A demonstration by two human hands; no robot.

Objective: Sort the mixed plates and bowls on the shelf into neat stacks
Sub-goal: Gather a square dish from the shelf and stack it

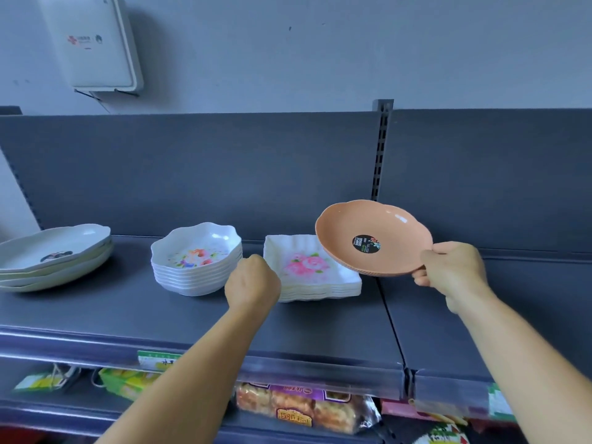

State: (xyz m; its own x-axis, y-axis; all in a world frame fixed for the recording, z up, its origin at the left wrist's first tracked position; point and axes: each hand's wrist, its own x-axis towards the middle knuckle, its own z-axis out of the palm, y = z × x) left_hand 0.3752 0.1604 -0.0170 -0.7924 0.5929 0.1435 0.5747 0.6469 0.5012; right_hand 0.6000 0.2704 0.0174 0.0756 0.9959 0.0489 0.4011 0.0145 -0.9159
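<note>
Shelf (128, 309): dark grey metal, upper tier, with a slotted upright (381, 149) dividing the back panel.

Item 1. Stack of oval plates (54, 257), white and pale green, at the left end of the shelf, running past the picture's left edge. A dark printed mark shows on the top plate.

Item 2. Stack of scalloped bowls (195, 257), white with a floral print inside, near the middle of the shelf, well apart from item 1.

Item 3. Stack of square plates (307, 270), white with a pink rose print, just right of the bowls, near the seam between the shelf sections.

Item 4. Orange plate (373, 238), single, scalloped rim, round black sticker in its well. Held in the air, tilted toward the camera, over the right edge of the square stack and the shelf seam.

Right hand (455, 270): clamped on the near right rim of the orange plate, thumb on top, fingers beneath.

Left hand (253, 280): curled into a loose fist, holding nothing, raised in front of the gap between the bowls and the square plates.

Lower tier: packaged snacks (304, 408), partly blurred.

Wall above: white box (96, 43), mounted upper left.
</note>
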